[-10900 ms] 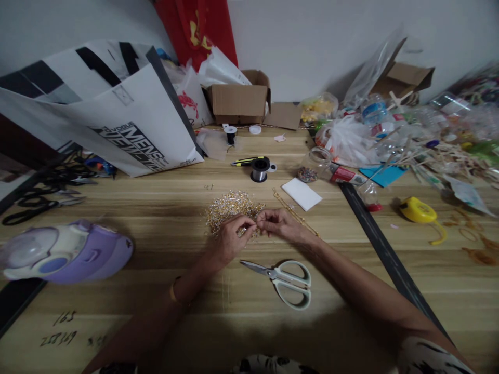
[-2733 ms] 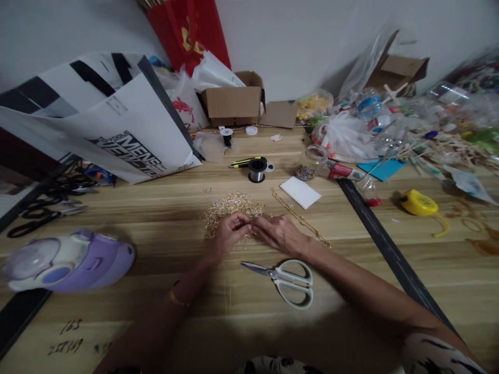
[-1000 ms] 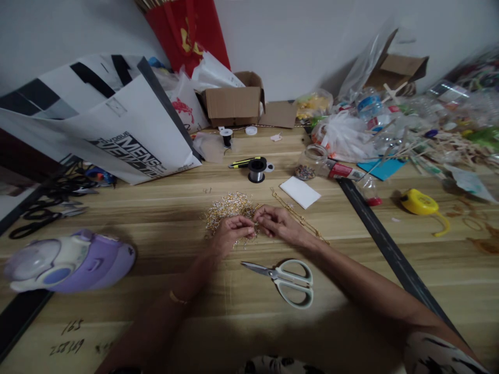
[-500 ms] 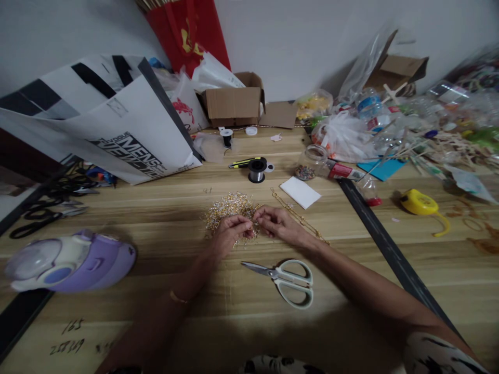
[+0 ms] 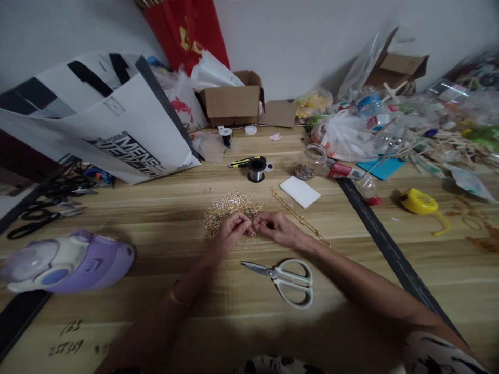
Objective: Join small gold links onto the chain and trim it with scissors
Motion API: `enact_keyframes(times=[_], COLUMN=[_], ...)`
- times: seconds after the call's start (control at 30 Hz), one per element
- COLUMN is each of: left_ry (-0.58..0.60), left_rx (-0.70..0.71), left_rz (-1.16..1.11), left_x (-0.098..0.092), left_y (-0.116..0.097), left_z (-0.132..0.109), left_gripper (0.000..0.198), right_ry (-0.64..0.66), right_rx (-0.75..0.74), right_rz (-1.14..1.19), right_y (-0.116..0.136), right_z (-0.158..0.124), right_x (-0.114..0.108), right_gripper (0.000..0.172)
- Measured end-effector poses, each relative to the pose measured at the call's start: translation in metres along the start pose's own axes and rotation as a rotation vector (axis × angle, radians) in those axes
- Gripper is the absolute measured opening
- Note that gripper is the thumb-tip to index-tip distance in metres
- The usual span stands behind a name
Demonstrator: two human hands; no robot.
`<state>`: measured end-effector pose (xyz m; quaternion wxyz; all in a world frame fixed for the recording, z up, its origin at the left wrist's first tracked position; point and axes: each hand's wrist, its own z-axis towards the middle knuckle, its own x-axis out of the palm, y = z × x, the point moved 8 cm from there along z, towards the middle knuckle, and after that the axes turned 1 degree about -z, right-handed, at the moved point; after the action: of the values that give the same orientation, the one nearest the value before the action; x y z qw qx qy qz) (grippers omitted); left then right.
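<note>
The table (image 5: 346, 223) has a smooth surface with wood grain, and on it the pile of small pieces (image 5: 230, 205) shines like metal. Toward the near edge, the scissors (image 5: 274, 273) have grey metal blades and smooth handles which look like plastic. At the far edge the box (image 5: 234, 102) is of matt cardboard, while the tape measure (image 5: 419, 202) seems of smooth yellow plastic.

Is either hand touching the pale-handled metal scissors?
No, the scissors lie on the wood-grain table, apart from the left hand and right hand.
</note>
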<state>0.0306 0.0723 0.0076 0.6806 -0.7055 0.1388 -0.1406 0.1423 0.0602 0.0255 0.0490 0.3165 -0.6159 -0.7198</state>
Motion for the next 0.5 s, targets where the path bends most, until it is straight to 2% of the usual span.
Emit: enact_keyframes(times=[0.27,0.5], left_ry=[-0.045,-0.034], left_rx=[0.154,0.145], left_rz=[0.176,0.169], left_x=[0.002,0.002], left_y=[-0.008,-0.007], left_z=[-0.004,-0.003], left_gripper=[0.021,0.019], right_ry=[0.037,0.042], right_rx=[-0.094,-0.105], right_rz=[-0.048,-0.047], right_y=[0.014,0.010], right_z=[-0.002,-0.002], right_x=[0.003,0.006], right_gripper=[0.020,0.020])
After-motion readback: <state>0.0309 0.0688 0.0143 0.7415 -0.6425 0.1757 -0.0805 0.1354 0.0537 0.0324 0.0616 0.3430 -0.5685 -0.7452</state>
